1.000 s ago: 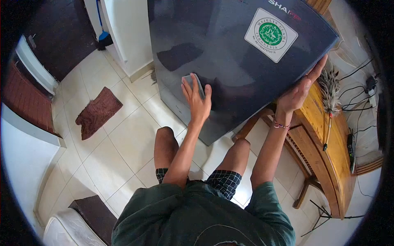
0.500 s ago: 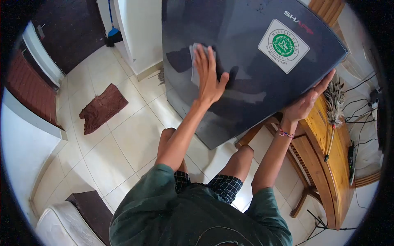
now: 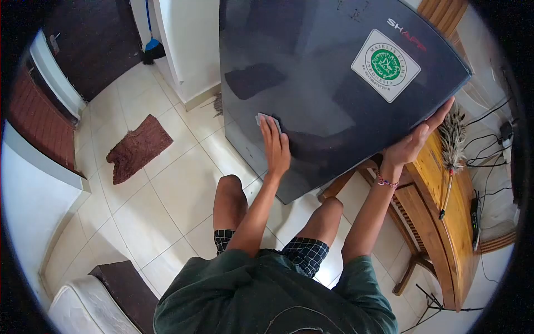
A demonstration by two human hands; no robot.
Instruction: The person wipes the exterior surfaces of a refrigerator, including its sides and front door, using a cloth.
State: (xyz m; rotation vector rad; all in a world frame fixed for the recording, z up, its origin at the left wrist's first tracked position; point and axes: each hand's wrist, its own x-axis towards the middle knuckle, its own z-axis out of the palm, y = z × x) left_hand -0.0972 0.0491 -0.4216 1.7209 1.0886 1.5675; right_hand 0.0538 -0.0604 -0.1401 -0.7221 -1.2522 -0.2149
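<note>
A dark grey refrigerator (image 3: 311,72) with a SHARP logo and a white-and-green halal sticker (image 3: 385,65) stands in front of me. My left hand (image 3: 275,149) presses a small light grey cloth (image 3: 276,122) against the lower left part of its door, fingers stretched upward over it. Most of the cloth is hidden beneath the fingers. Farther right, my right hand (image 3: 413,143) grips the refrigerator's side edge; some of its fingertips are out of sight around the edge. Patches of differing shine mark the door's surface.
At the right is a wooden table (image 3: 431,183) with a feather duster (image 3: 453,139) and black cables. A brown mat (image 3: 139,147) lies on the tiled floor (image 3: 172,183). A blue broom (image 3: 153,47) leans near the dark door. A mattress corner (image 3: 83,306) shows lower left.
My left hand has slid down the door with the cloth, from the upper left patch toward the bottom edge. My right hand stays at the refrigerator's edge.
</note>
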